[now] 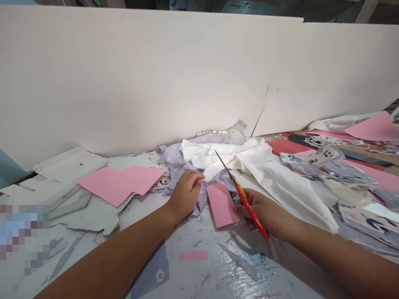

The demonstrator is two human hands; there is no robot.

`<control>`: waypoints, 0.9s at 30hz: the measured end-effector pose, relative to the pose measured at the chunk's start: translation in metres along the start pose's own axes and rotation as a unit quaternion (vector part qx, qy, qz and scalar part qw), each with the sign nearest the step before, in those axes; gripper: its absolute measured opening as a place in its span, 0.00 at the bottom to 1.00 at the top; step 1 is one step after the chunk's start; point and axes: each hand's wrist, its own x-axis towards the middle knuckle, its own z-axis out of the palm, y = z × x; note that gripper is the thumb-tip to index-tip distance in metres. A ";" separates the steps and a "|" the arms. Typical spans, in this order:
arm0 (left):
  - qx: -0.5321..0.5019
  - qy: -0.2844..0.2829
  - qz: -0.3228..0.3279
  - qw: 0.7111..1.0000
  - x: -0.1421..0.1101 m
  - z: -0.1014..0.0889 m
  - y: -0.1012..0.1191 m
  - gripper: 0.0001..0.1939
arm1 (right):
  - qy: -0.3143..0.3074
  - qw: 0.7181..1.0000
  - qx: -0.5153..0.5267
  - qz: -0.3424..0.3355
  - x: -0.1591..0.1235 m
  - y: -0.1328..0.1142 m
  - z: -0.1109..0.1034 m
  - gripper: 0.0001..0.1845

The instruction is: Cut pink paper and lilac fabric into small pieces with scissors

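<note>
Pink paper (220,205) lies against the right grip (262,212).

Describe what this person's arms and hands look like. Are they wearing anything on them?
No sleeves show on either arm: the left forearm and right forearm are bare down to the wrists. The left hand and right hand are ungloved, and no watch or bracelet is visible.
</note>
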 end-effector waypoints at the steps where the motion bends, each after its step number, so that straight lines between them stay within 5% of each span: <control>1: 0.004 0.004 0.004 1.000 0.001 -0.001 -0.001 0.13 | 0.002 1.000 0.002 0.002 0.000 0.000 0.000 0.11; 9: 0.083 -0.129 0.081 0.985 -0.003 0.003 0.004 0.17 | 0.027 0.999 0.035 0.015 0.001 -0.001 0.001 0.10; 14: 0.091 -0.106 0.072 0.988 -0.004 0.002 0.004 0.19 | 0.022 0.999 0.039 0.019 0.002 -0.001 -0.003 0.10; 19: 0.091 -0.149 0.084 0.981 -0.003 0.002 0.006 0.24 | 0.012 1.000 0.022 0.013 0.002 -0.002 -0.001 0.12; 27: -0.060 -0.082 -0.040 0.994 -0.005 0.001 0.014 0.08 | -0.002 1.000 0.020 0.003 -0.001 -0.001 0.001 0.13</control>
